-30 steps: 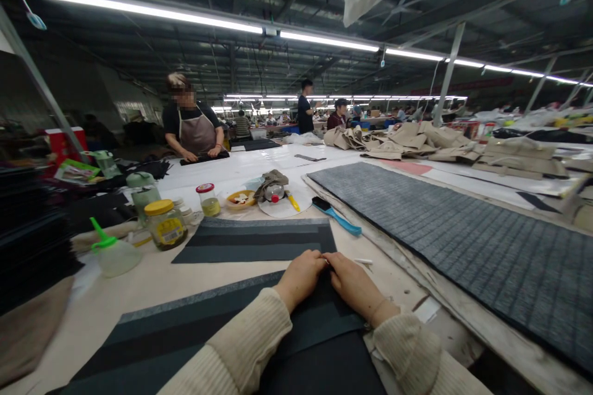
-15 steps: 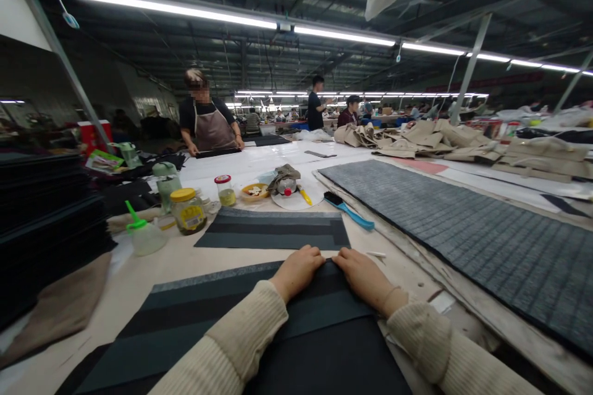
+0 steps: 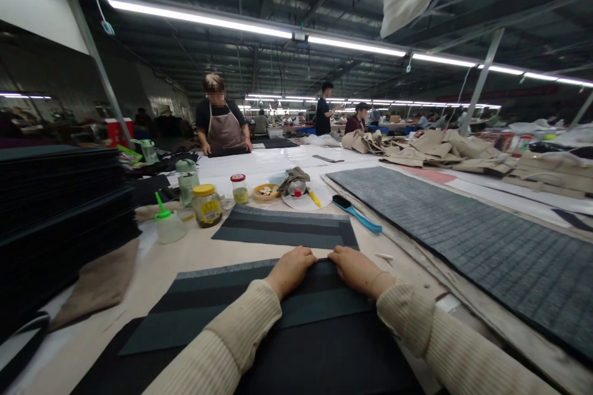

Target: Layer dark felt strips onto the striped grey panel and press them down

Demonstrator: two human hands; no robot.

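Observation:
A dark green-grey fabric panel with a black band and a grey strip along its far edge lies in front of me. Under it is black fabric. My left hand has its curled fingers closed on the panel's far edge. Just right of it, my right hand pinches the same edge, thumbs hidden under or behind the fingers. A narrow gap separates the hands. Beyond them lies a second, similar panel, flat on the table.
A blue-handled brush is at the back right, beside a long grey ribbed mat. Jars, including a yellow-lidded jar, and a squeeze bottle stand left. Dark stacked fabric rises far left. A co-worker stands across the table.
My view has turned slightly left and up, so the scene sits further right and lower. Both hands remain on the panel's far edge; the panel's left end now lies more over the black fabric.

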